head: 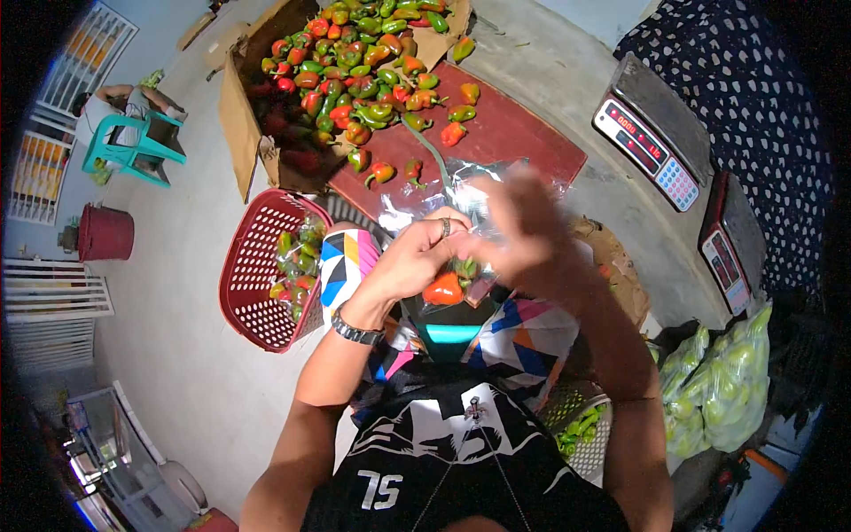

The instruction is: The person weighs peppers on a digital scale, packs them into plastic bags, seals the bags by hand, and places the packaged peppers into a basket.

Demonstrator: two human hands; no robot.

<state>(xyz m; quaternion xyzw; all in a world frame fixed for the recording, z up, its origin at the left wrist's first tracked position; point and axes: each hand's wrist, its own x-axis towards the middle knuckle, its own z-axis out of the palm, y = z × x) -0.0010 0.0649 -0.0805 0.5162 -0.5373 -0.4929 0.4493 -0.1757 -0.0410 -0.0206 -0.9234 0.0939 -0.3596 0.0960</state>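
A clear plastic bag hangs between my hands above my lap, its loose top part (409, 209) spread out beyond my fingers. Inside its lower part are a red-orange bell pepper (444, 289) and some green. My left hand (425, 249), with a ring and a wristwatch, pinches the gathered neck of the bag. Close against it on the right is my right hand (518, 226), blurred by motion; its grip on the plastic is not clear. Just beyond, loose peppers (381, 173) lie on a dark red board (505, 126).
A large cardboard box (236, 126) spills red and green peppers onto the board. Left stands a red perforated basket (256, 279) with bagged peppers. Right are two digital scales (648, 143) (725, 266) and bags of green produce (734, 386). A person sits on a teal chair (113, 143).
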